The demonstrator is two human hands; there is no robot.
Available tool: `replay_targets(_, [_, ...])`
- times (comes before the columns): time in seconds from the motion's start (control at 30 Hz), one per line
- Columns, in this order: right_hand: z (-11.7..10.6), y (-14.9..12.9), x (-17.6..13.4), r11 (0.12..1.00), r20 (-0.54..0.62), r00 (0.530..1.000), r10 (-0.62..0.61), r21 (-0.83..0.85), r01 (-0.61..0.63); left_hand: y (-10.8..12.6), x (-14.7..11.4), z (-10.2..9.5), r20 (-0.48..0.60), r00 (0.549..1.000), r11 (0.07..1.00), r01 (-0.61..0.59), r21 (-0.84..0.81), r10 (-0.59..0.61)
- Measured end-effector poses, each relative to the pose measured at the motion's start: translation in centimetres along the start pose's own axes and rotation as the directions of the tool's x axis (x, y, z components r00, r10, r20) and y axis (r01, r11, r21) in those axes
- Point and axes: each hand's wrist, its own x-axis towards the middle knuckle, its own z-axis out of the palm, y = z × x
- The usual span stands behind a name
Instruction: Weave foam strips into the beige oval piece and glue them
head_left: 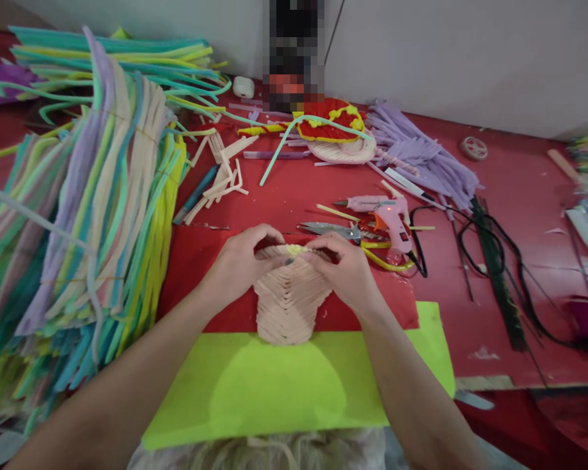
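Both hands pinch the top edge of a cream pipe-cleaner piece (288,300), a flat panel of angled rows meeting along a middle line. My left hand (249,258) grips its upper left, with the thumb on the front. At the upper right, my right hand (340,264) is closed on the edge, its fingertips close to the left ones. A small pale yellow bit (296,249) shows between the fingertips. Just beyond my right hand lie scissors (333,230) with yellow handles and a pink hot glue gun (385,212) with a lit orange light.
Bundled pastel pipe cleaners (102,196) are piled high on the left. Lilac pipe cleaners (421,153) and a red-and-yellow piece (330,124) lie at the back. A black cord (519,274) runs along the right. Lime-green felt (274,385) hangs over the near edge.
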Motion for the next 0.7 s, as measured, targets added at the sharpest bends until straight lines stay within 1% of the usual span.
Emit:
replay_targets(0.1, [-0.23,0.23,0.01,1.0,-0.001,1.0,-0.002,0.02,0.002,0.14,0.14,-0.22,0.058,0.997,0.992,0.056,-0.111,-0.05])
replay_targets(0.27, [-0.08,0.53,-0.14,0.999,0.001,1.0,-0.016,0.045,0.015,0.17,0.17,-0.3,0.125,0.985,0.975,0.141,-0.171,-0.121])
replay_targets(0.37, [0.06,0.5,-0.24,0.998,0.009,1.0,-0.018,0.067,0.017,-0.01,0.07,-0.23,0.119,0.983,0.968,0.162,-0.192,-0.14])
replay_targets(0.6, [0.2,0.45,-0.25,0.995,-0.009,1.0,-0.018,0.102,0.019,-0.51,0.03,-0.07,0.067,0.987,0.958,0.156,-0.241,-0.144])
replay_targets(0.7, [0.24,0.5,-0.23,0.995,-0.011,1.0,-0.021,0.101,0.022,-0.54,0.04,-0.03,0.062,0.987,0.953,0.162,-0.257,-0.151])
